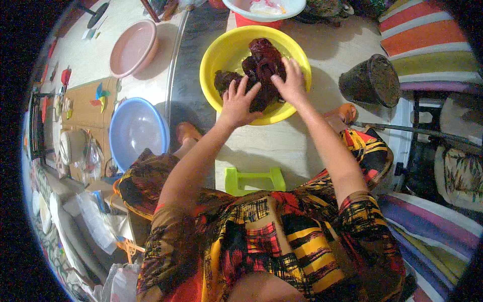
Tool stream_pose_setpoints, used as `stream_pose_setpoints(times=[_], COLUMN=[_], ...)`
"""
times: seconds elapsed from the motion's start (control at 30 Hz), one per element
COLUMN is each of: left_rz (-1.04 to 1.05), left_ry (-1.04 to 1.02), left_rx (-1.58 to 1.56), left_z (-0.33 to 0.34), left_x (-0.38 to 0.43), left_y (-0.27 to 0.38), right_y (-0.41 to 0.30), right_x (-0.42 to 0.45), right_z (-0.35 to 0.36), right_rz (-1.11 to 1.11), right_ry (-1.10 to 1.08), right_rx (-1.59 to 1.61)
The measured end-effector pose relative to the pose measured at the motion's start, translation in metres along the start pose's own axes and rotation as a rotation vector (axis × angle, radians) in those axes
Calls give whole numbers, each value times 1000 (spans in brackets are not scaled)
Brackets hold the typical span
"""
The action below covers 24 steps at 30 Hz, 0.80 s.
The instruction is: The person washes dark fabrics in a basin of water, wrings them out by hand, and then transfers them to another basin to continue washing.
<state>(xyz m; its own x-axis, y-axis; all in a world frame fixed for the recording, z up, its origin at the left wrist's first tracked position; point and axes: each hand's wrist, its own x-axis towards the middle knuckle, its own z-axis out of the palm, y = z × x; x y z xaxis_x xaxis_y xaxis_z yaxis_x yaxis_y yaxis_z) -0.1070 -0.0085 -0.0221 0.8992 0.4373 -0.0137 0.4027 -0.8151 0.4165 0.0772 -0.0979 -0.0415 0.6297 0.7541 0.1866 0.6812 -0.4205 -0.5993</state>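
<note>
Before me on the floor stands a yellow plastic basin [206,71]. In it lies a dark maroon, lumpy mass [264,56] that looks like bunched wet cloth, though its material is hard to make out. My left hand [240,104] rests on the near left part of the mass, palm down with fingers spread. Against its right side is my right hand [293,83], thumb apart from the fingers, near the basin's inner wall. Neither hand is visibly closed around a fold. The underside of the mass is hidden.
A blue basin [139,132] and a pink basin [134,49] stand to the left. Beyond the yellow one, a pale basin [249,11] sits on something red. A dark bucket [368,81] is at the right. A green plastic stool [254,181] is close to me.
</note>
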Motion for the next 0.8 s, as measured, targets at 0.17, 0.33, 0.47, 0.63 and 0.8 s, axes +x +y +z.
stream_pose_setpoints(times=[0.17,0.33,0.47,0.63,0.8], left_rz=[-200,-563,-482,0,0], left_ry=[-135,-62,168,4,-250], left_rx=[62,-61,-10,211,326], left_z=[4,10,27,23,8], left_x=[23,48,48,32,49], left_y=[-2,-53,-39,27,19], right_y=[-23,-51,-26,2,9], right_x=[-22,-22,-10,12,2], right_z=[36,51,44,25,31], right_rz=[223,17,-20,378,301], right_ry=[2,-33,-245,-68,-56], right_rx=[76,167,431,555,-138])
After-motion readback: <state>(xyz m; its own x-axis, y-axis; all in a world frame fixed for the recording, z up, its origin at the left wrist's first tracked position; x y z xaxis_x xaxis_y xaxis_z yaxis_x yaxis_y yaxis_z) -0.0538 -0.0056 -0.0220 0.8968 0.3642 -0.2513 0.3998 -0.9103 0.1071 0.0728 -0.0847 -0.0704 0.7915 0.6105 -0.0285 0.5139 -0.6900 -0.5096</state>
